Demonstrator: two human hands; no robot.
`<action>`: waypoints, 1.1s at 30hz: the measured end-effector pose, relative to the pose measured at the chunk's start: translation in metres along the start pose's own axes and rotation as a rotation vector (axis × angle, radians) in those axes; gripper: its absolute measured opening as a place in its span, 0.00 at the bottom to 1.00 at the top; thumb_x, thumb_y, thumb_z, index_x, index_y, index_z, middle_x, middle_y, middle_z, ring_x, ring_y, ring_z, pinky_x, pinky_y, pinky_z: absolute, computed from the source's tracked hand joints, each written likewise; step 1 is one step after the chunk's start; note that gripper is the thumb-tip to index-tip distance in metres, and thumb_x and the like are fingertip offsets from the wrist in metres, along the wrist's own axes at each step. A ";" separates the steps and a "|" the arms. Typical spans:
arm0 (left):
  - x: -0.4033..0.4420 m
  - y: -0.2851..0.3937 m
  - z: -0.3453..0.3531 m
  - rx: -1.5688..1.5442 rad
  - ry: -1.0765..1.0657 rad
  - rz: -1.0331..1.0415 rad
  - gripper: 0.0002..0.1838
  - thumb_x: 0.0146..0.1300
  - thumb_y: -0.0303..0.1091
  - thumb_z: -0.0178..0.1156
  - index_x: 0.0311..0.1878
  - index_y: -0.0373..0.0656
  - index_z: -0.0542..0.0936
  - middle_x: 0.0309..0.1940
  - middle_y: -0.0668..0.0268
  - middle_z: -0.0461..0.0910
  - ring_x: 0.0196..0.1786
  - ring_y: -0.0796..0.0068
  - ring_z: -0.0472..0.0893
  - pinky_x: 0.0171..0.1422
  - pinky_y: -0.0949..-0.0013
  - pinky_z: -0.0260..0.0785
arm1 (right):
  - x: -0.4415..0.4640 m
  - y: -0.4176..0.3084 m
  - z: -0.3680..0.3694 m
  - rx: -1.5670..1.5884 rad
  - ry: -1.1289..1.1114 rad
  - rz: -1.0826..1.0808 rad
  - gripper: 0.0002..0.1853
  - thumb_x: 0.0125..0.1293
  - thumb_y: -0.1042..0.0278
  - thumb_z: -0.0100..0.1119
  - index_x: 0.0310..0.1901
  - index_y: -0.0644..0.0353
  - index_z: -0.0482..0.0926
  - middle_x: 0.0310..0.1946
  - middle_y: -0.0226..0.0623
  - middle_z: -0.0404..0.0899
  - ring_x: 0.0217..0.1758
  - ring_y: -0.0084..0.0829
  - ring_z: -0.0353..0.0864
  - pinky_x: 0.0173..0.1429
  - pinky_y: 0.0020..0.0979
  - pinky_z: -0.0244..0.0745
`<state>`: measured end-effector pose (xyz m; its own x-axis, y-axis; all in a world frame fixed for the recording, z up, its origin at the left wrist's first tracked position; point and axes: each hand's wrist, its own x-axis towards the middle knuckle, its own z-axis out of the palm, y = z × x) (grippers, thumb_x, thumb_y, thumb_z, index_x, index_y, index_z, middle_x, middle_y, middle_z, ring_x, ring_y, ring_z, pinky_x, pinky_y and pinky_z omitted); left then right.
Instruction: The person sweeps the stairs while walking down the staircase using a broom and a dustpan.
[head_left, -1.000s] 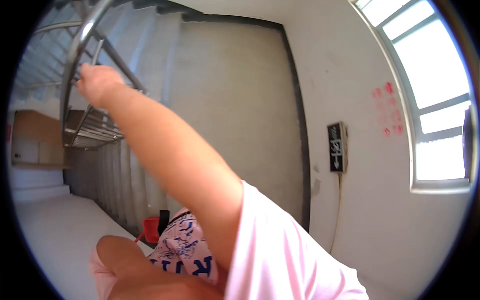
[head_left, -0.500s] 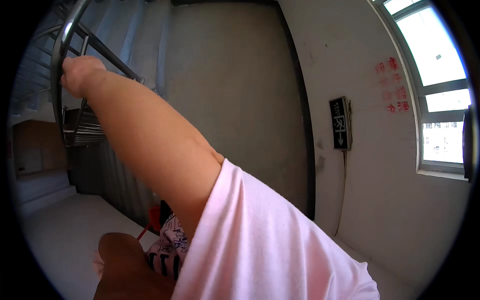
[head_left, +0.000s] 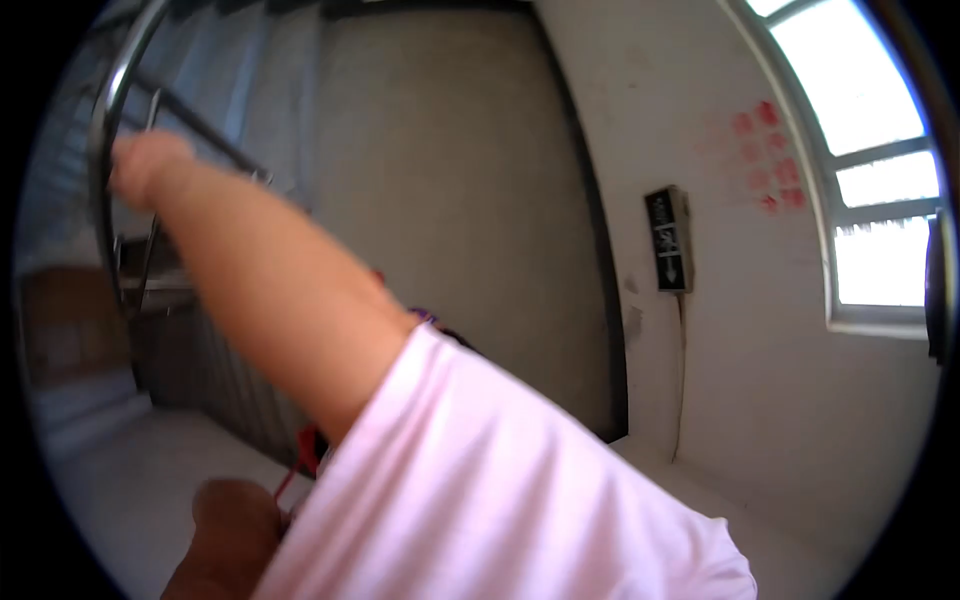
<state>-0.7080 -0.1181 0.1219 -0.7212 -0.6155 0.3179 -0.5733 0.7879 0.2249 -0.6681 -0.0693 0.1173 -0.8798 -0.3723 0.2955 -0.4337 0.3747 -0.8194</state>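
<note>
My right hand (head_left: 148,170), at the end of a bare arm in a pink sleeve (head_left: 470,480), is closed at the curved metal handrail (head_left: 103,140) on the upper left. It is slightly blurred, and its fingertips are hidden behind the rail. My left hand does not show. A shadowed brown limb (head_left: 235,520) rises at the bottom left, its far end cut off by the frame. Beside it is a red object with a thin red stick (head_left: 306,452), mostly hidden. Small purple and dark bits (head_left: 424,316) peek out past my arm; I cannot tell what they are.
Stairs (head_left: 220,70) lie beyond the railing at the upper left. A grey concrete floor (head_left: 450,160) edged in black fills the middle. On the white wall at right are an exit sign (head_left: 668,240) with a cable, red stencilled characters (head_left: 765,160) and a window (head_left: 880,190).
The view has shifted a little, and the hand at the rail appears slightly lower and further left. Red and purple bits have come into sight behind my arm; the patterned cloth is now hidden.
</note>
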 end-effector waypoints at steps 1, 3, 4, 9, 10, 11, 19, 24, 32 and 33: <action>-0.005 -0.003 -0.005 0.025 0.020 -0.004 0.20 0.63 0.40 0.44 0.53 0.40 0.74 0.57 0.60 0.71 0.58 0.57 0.72 0.61 0.61 0.64 | -0.003 -0.003 0.002 0.010 -0.002 0.001 0.14 0.63 0.60 0.49 0.43 0.63 0.70 0.39 0.47 0.79 0.47 0.46 0.77 0.51 0.41 0.70; -0.011 0.011 -0.004 0.002 0.032 0.020 0.20 0.63 0.39 0.45 0.54 0.40 0.73 0.57 0.58 0.71 0.58 0.57 0.73 0.61 0.60 0.64 | 0.002 0.014 -0.014 -0.005 0.037 0.017 0.14 0.63 0.60 0.49 0.43 0.63 0.70 0.39 0.47 0.79 0.47 0.46 0.77 0.51 0.41 0.70; -0.014 0.014 -0.005 -0.009 0.032 0.021 0.20 0.63 0.39 0.45 0.55 0.40 0.73 0.56 0.58 0.72 0.58 0.57 0.73 0.61 0.59 0.64 | 0.002 0.016 -0.019 -0.016 0.048 0.015 0.14 0.63 0.60 0.49 0.42 0.63 0.70 0.39 0.47 0.79 0.46 0.46 0.77 0.51 0.41 0.70; -0.024 0.030 0.003 -0.045 0.002 -0.047 0.21 0.63 0.38 0.47 0.57 0.40 0.71 0.55 0.54 0.73 0.57 0.57 0.74 0.62 0.56 0.65 | 0.001 0.023 -0.015 -0.024 0.060 0.010 0.14 0.63 0.61 0.49 0.42 0.63 0.70 0.38 0.47 0.79 0.46 0.46 0.77 0.51 0.42 0.70; -0.021 0.027 0.007 -0.043 0.000 -0.052 0.21 0.62 0.38 0.48 0.57 0.40 0.71 0.55 0.53 0.73 0.57 0.57 0.74 0.62 0.56 0.65 | 0.002 0.022 -0.009 -0.021 0.064 0.005 0.13 0.63 0.61 0.49 0.41 0.63 0.70 0.38 0.47 0.79 0.46 0.46 0.77 0.51 0.42 0.70; -0.021 0.024 0.007 -0.030 0.010 -0.049 0.22 0.62 0.38 0.48 0.58 0.39 0.70 0.54 0.52 0.73 0.57 0.58 0.74 0.62 0.55 0.65 | 0.002 0.019 -0.008 -0.012 0.069 0.002 0.13 0.63 0.61 0.49 0.41 0.63 0.70 0.38 0.48 0.79 0.46 0.47 0.77 0.51 0.42 0.70; -0.032 -0.008 -0.003 -0.225 0.195 0.082 0.29 0.57 0.48 0.47 0.60 0.43 0.67 0.58 0.54 0.69 0.60 0.55 0.70 0.63 0.59 0.62 | 0.008 0.017 -0.010 0.004 0.088 0.018 0.13 0.62 0.61 0.49 0.40 0.63 0.70 0.38 0.48 0.78 0.46 0.47 0.76 0.50 0.43 0.70; -0.157 -0.058 -0.094 -1.398 -0.591 0.893 0.41 0.48 0.59 0.51 0.60 0.36 0.64 0.59 0.50 0.67 0.60 0.52 0.68 0.64 0.57 0.60 | 0.007 0.012 -0.008 0.023 0.090 0.011 0.12 0.62 0.62 0.49 0.39 0.63 0.70 0.37 0.49 0.78 0.46 0.48 0.76 0.50 0.43 0.70; -0.238 -0.090 -0.188 -1.991 -2.348 1.226 0.62 0.35 0.76 0.57 0.60 0.26 0.59 0.59 0.44 0.63 0.60 0.47 0.66 0.66 0.54 0.55 | -0.013 -0.005 -0.031 0.065 0.044 0.056 0.13 0.64 0.60 0.48 0.41 0.62 0.71 0.39 0.49 0.78 0.46 0.50 0.75 0.50 0.44 0.69; -0.238 -0.090 -0.190 -2.047 -2.308 1.207 0.65 0.33 0.78 0.57 0.60 0.24 0.58 0.59 0.43 0.63 0.60 0.46 0.65 0.66 0.54 0.55 | -0.017 -0.009 -0.038 0.062 0.016 0.095 0.14 0.64 0.59 0.47 0.42 0.61 0.71 0.40 0.49 0.78 0.47 0.49 0.75 0.51 0.44 0.69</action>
<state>-0.4110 -0.0383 0.2009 -0.0708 0.7759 0.6268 -0.4934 -0.5734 0.6540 -0.6565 -0.0346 0.1385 -0.9198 -0.3235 0.2221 -0.3354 0.3544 -0.8729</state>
